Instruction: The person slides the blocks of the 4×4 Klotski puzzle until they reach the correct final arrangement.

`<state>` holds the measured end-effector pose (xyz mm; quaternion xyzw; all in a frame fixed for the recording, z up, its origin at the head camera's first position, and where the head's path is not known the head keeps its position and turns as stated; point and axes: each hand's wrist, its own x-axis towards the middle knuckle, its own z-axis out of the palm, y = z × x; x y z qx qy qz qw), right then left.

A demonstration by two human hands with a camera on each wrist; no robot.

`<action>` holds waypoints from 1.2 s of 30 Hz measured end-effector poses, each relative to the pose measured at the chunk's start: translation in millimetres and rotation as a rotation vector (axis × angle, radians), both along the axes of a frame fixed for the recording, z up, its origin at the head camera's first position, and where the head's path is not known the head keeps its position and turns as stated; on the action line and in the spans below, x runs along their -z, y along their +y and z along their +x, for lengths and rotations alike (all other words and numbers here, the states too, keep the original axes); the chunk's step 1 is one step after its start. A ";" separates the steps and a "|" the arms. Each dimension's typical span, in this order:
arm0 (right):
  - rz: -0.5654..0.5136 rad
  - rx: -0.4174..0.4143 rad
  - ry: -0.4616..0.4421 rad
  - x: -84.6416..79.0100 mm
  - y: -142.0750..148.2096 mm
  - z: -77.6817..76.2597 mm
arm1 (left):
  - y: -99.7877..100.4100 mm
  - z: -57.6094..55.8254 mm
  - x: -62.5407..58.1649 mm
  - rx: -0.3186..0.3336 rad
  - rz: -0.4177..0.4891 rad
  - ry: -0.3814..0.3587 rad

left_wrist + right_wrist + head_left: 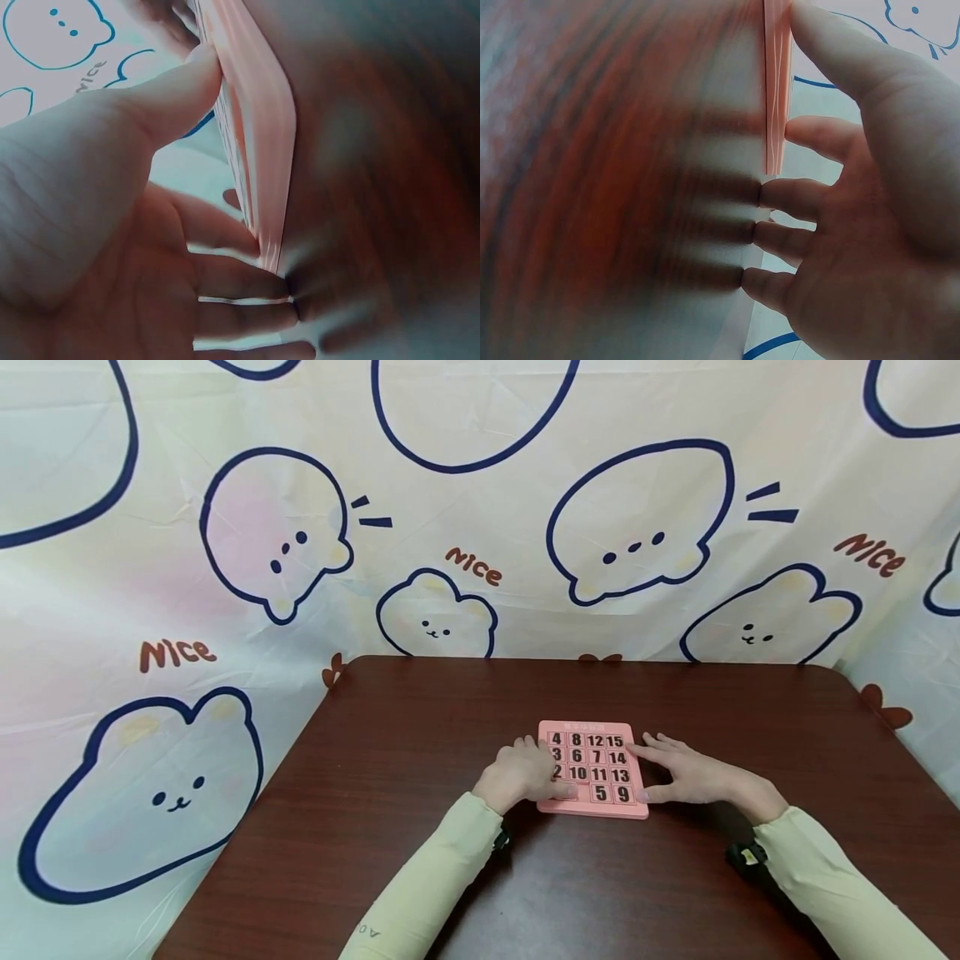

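A pink sliding number puzzle lies flat on the dark table, its rows of black-numbered tiles facing up. Along its left side is my left hand. The left thumb presses on the puzzle's lower-left face and covers part of the bottom row, while the other fingers extend past the left edge to the tabletop. My right hand spreads at the right side. Its thumb and index finger touch the right edge, and the remaining fingertips rest on the table. The tile under the left thumb is hidden.
The brown wooden table reaches back to a cloth backdrop printed with cartoon bears and "Nice". Dark straps sit at both wrists, below pale green sleeves.
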<state>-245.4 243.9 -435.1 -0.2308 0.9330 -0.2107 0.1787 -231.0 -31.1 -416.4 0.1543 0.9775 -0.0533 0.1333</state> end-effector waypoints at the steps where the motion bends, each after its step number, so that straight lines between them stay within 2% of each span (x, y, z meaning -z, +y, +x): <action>1: 0.000 0.000 0.001 0.1 0.3 0.0 | -1.6 -0.8 -0.5 0.012 0.010 -0.004; 4: 0.000 0.000 0.001 0.9 1.2 -0.1 | -6.2 -3.2 -2.0 0.041 0.035 -0.021; 9: 0.002 0.003 0.004 2.2 2.0 -0.8 | -9.9 -4.6 -3.4 0.041 0.074 -0.047; 15: -0.002 0.000 0.008 2.4 1.1 -1.8 | -8.5 2.9 -4.7 0.026 0.112 -0.067; 20: -0.003 -0.009 0.007 2.4 1.3 -2.6 | -1.9 15.8 -10.0 0.098 0.088 -0.008; 25: -0.016 -0.018 0.012 3.4 2.6 -2.8 | 8.3 38.0 -21.3 0.165 0.005 0.047; 28: -0.013 -0.016 0.016 4.6 3.2 -2.7 | 15.7 51.9 -27.3 0.185 -0.030 0.042; 31: -0.007 -0.015 0.022 5.2 3.5 -2.7 | 22.9 61.8 -29.3 0.196 -0.025 0.005; 34: -0.008 -0.016 0.023 5.2 4.0 -2.4 | 28.7 66.6 -27.4 0.201 -0.031 -0.014; 36: -0.008 -0.017 0.021 4.4 4.2 -1.9 | 31.5 67.7 -24.0 0.211 -0.040 0.002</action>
